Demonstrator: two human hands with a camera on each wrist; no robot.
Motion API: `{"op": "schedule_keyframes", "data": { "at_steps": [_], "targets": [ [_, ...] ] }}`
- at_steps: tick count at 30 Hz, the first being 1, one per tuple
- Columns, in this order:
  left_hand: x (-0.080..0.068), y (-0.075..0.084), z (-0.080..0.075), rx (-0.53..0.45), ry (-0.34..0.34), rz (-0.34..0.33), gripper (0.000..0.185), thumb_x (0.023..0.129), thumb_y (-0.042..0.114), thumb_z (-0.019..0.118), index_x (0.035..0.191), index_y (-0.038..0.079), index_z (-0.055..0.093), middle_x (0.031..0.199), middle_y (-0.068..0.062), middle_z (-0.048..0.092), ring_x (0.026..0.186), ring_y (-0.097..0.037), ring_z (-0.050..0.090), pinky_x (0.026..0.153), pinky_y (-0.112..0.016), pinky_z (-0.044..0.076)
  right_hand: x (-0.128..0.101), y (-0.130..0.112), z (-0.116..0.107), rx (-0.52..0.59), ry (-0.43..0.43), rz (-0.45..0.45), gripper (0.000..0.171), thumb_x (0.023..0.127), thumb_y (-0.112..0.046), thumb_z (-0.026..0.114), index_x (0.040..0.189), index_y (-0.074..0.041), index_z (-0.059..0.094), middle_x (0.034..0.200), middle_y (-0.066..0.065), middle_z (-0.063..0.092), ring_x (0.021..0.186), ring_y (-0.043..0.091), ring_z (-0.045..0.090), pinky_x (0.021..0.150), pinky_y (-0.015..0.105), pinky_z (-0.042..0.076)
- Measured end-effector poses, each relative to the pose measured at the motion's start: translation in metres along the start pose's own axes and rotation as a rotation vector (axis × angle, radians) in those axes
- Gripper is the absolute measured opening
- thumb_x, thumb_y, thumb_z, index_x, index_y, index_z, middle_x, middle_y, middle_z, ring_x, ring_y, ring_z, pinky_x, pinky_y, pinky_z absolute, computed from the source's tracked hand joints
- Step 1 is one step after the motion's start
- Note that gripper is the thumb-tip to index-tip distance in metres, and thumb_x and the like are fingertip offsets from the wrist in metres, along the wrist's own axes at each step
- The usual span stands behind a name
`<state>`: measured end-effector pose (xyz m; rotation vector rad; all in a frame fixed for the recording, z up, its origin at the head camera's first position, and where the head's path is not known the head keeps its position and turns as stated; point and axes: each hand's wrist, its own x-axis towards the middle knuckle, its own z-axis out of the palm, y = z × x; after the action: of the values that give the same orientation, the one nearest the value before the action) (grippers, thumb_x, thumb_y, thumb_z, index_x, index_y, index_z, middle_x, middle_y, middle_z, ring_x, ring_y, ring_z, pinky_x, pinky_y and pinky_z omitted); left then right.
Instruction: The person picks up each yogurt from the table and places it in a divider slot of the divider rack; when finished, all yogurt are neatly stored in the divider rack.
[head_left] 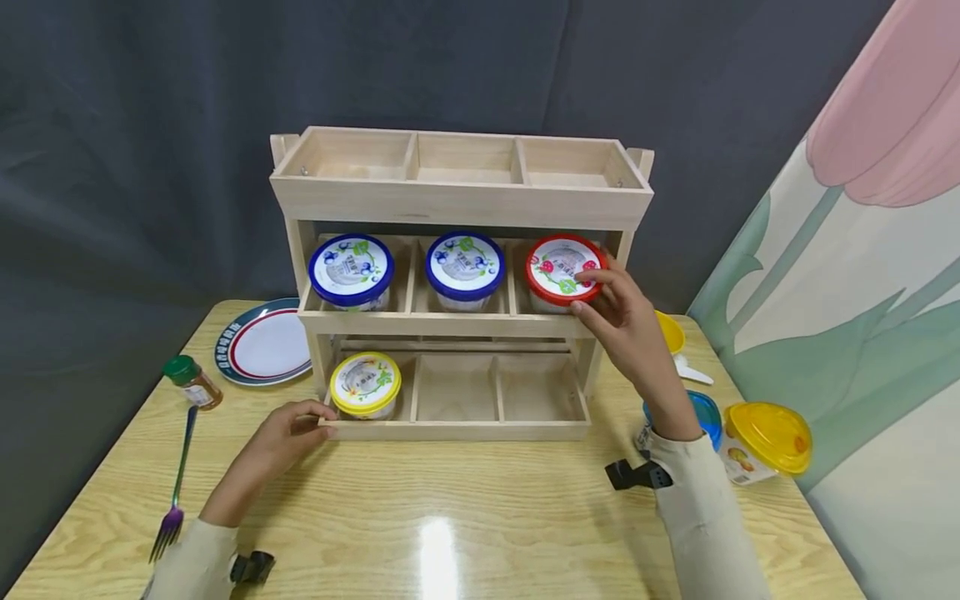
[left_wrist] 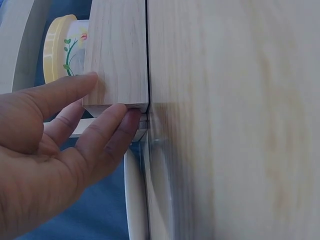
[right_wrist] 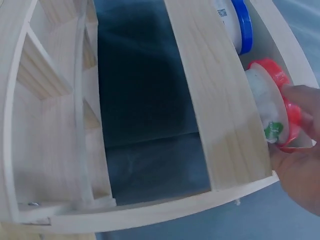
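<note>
We have the red-lid cup in the right hand, fingers curled round its lid rim, and it sits in the right compartment of the rack's middle shelf, beside two blue-lid cups. By our reading the step in hand is seating this cup on the shelf; whether it rests fully on the wood we cannot tell. The next move, as we judge it, calls for letting go without tipping the cup and drawing the hand clear of the shelf front.

Our left hand rests with straight fingers against the bottom shelf's front left corner, holding nothing, likely steadying the rack. A yellow-lid cup stands in the bottom left compartment just beside it.

The lids carry printed fruit pictures and small writing, too small for us to read. On the worktop lie a fork, a plate and a spice jar.
</note>
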<state>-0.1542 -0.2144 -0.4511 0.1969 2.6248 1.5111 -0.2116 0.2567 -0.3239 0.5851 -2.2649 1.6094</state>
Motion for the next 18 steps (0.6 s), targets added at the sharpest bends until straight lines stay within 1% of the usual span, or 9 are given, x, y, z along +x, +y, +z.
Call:
{"op": "schedule_keyframes", "data": {
  "at_steps": [2, 3, 5, 7, 9, 11, 13, 16, 18],
  "targets": [
    [0.000, 0.000, 0.000, 0.004, 0.004, 0.006, 0.012, 0.103, -0.004, 0.070, 0.115, -0.007, 0.072, 0.132, -0.029, 0.063, 0.136, -0.052, 0.052, 0.114, -0.067, 0.045, 0.001, -0.002, -0.001, -0.034, -0.003, 0.018, 0.042, 0.105, 0.005, 0.067, 0.146, 0.008, 0.058, 0.179, 0.015, 0.018, 0.160, 0.037, 0.033, 0.117, 0.031, 0.043],
    [0.000, 0.000, 0.001, 0.002, 0.004, 0.008, 0.012, 0.103, -0.004, 0.070, 0.114, -0.007, 0.072, 0.131, -0.028, 0.063, 0.136, -0.051, 0.052, 0.114, -0.067, 0.045, 0.001, -0.003, -0.002, -0.053, -0.001, 0.025, 0.045, 0.105, 0.004, 0.068, 0.148, 0.006, 0.057, 0.180, 0.014, 0.015, 0.162, 0.036, 0.029, 0.119, 0.037, 0.041],
    [0.001, 0.000, 0.001, -0.001, 0.002, 0.013, 0.012, 0.103, -0.003, 0.070, 0.114, -0.006, 0.072, 0.130, -0.026, 0.064, 0.135, -0.050, 0.052, 0.114, -0.066, 0.045, 0.001, -0.004, -0.003, -0.105, 0.010, 0.022, 0.050, 0.104, 0.002, 0.070, 0.152, 0.004, 0.057, 0.181, 0.013, 0.012, 0.164, 0.035, 0.023, 0.119, 0.049, 0.039],
    [0.001, 0.000, 0.001, -0.005, -0.001, 0.017, 0.013, 0.103, -0.003, 0.070, 0.115, -0.006, 0.071, 0.129, -0.025, 0.064, 0.135, -0.050, 0.052, 0.114, -0.067, 0.045, 0.000, -0.003, -0.001, -0.168, 0.032, 0.002, 0.052, 0.103, -0.002, 0.073, 0.153, 0.001, 0.058, 0.181, 0.013, 0.013, 0.164, 0.038, 0.021, 0.118, 0.059, 0.038],
    [0.001, -0.001, 0.001, -0.010, -0.007, 0.013, 0.013, 0.103, -0.002, 0.069, 0.115, -0.007, 0.071, 0.130, -0.026, 0.064, 0.136, -0.051, 0.051, 0.115, -0.067, 0.044, -0.002, -0.003, 0.000, -0.210, 0.060, -0.028, 0.054, 0.103, -0.003, 0.075, 0.153, 0.001, 0.058, 0.180, 0.016, 0.016, 0.162, 0.042, 0.025, 0.115, 0.066, 0.040],
    [0.001, 0.000, 0.001, -0.012, -0.005, 0.008, 0.013, 0.103, -0.003, 0.069, 0.115, -0.007, 0.071, 0.131, -0.027, 0.063, 0.136, -0.053, 0.051, 0.115, -0.067, 0.044, -0.005, -0.003, 0.002, -0.258, 0.105, -0.065, 0.052, 0.102, -0.004, 0.076, 0.151, 0.002, 0.060, 0.178, 0.017, 0.022, 0.161, 0.043, 0.029, 0.114, 0.068, 0.042],
    [0.001, 0.000, 0.000, -0.015, -0.005, 0.003, 0.013, 0.103, -0.003, 0.069, 0.116, -0.008, 0.070, 0.132, -0.027, 0.062, 0.137, -0.053, 0.051, 0.115, -0.067, 0.044, -0.008, -0.005, 0.003, -0.286, 0.155, -0.083, 0.049, 0.103, -0.005, 0.075, 0.150, 0.002, 0.061, 0.177, 0.016, 0.027, 0.160, 0.040, 0.032, 0.113, 0.066, 0.044],
    [0.001, 0.000, 0.000, -0.019, -0.003, 0.004, 0.013, 0.103, -0.003, 0.069, 0.116, -0.008, 0.070, 0.131, -0.027, 0.063, 0.136, -0.053, 0.051, 0.115, -0.067, 0.044, -0.015, -0.010, 0.002, -0.290, 0.220, -0.093, 0.044, 0.105, -0.004, 0.071, 0.148, 0.002, 0.062, 0.174, 0.011, 0.035, 0.158, 0.033, 0.036, 0.113, 0.059, 0.047],
    [0.000, 0.000, 0.000, -0.020, -0.004, 0.004, 0.013, 0.103, -0.003, 0.069, 0.115, -0.008, 0.070, 0.130, -0.027, 0.064, 0.136, -0.051, 0.051, 0.115, -0.067, 0.044, -0.020, -0.015, 0.001, -0.268, 0.242, -0.100, 0.041, 0.106, -0.003, 0.069, 0.147, 0.002, 0.063, 0.173, 0.008, 0.038, 0.157, 0.030, 0.039, 0.112, 0.050, 0.048]
  ]
}}
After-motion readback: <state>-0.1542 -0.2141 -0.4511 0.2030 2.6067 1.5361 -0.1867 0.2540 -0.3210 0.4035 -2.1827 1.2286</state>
